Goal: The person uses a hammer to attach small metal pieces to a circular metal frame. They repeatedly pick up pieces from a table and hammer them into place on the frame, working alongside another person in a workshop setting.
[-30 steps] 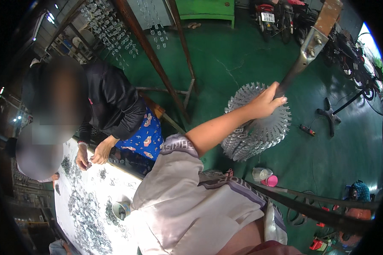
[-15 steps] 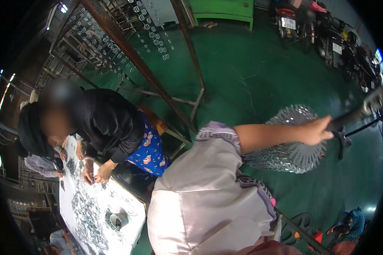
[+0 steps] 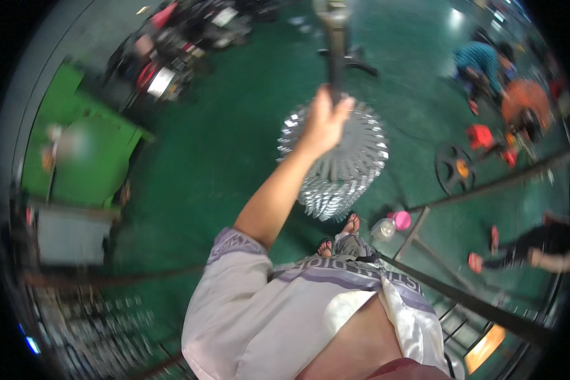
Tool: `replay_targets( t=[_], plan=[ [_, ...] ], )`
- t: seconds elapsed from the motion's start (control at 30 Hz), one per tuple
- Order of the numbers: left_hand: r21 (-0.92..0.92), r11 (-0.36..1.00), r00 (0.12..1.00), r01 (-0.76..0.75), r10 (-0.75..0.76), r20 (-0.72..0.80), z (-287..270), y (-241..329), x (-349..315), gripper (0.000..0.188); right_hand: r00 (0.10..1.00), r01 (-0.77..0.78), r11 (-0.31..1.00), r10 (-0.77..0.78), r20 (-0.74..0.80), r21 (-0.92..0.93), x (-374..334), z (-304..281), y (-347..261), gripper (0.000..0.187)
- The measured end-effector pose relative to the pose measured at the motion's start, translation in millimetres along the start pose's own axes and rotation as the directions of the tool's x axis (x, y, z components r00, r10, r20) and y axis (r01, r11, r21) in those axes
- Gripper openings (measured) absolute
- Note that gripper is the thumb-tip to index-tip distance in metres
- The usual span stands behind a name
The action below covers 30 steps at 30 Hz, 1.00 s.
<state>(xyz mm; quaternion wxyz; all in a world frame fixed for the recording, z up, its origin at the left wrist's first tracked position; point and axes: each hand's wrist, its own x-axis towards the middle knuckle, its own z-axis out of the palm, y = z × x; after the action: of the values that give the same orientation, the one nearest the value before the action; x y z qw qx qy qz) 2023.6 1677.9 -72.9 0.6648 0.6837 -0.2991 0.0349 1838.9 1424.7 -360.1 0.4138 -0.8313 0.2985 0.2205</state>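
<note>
My left arm reaches forward, and my left hand [image 3: 326,123] is closed around the near end of a dark rod [image 3: 335,60]. The rod runs away from me to a blurred pale metal part at the top of the view. Below and beyond the hand is a round, tiered bundle of shiny silver metal pieces [image 3: 364,142], fanned out in a ring. The hand overlaps its upper left part; whether they touch I cannot tell. My right hand is not in view.
My sandalled feet [image 3: 339,233] are on the green floor beside a pink-lidded container [image 3: 399,220]. Metal frame bars [image 3: 468,301] cross on the right. A black wheel [image 3: 455,170] and a crouching person [image 3: 481,66] are farther right. Motorbikes [image 3: 190,47] and a green bench [image 3: 76,152] stand left.
My view has swung right, from the worktable and the co-worker beside it to the floor ahead. The table has left the view. My left hand keeps hold of the rod.
</note>
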Motion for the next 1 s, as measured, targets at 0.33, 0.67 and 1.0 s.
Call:
replay_targets(
  t=[0.33, 0.67, 1.0],
  plan=[
    [-0.239, 0.970, 0.976, 0.044, 0.009, 0.216, 58.9, -49.5, 107.2, 0.015, 0.893, -0.338, 0.893, 0.404, -0.199, 0.296, -16.4, -48.2, 84.6, 0.057],
    [-0.317, 0.947, 0.886, 0.053, 0.102, 0.452, 182.0, -100.5, 208.8, 0.016, 0.679, -0.463, 0.646, 0.699, -0.226, 0.606, -32.0, -50.3, 104.5, 0.058],
    [-0.416, 0.893, 0.696, 0.174, 0.187, 0.693, 321.1, -125.2, 284.6, 0.020, 0.439, -0.439, 0.311, 0.893, -0.101, 0.843, -20.4, -4.3, 81.3, 0.059]
  ],
)
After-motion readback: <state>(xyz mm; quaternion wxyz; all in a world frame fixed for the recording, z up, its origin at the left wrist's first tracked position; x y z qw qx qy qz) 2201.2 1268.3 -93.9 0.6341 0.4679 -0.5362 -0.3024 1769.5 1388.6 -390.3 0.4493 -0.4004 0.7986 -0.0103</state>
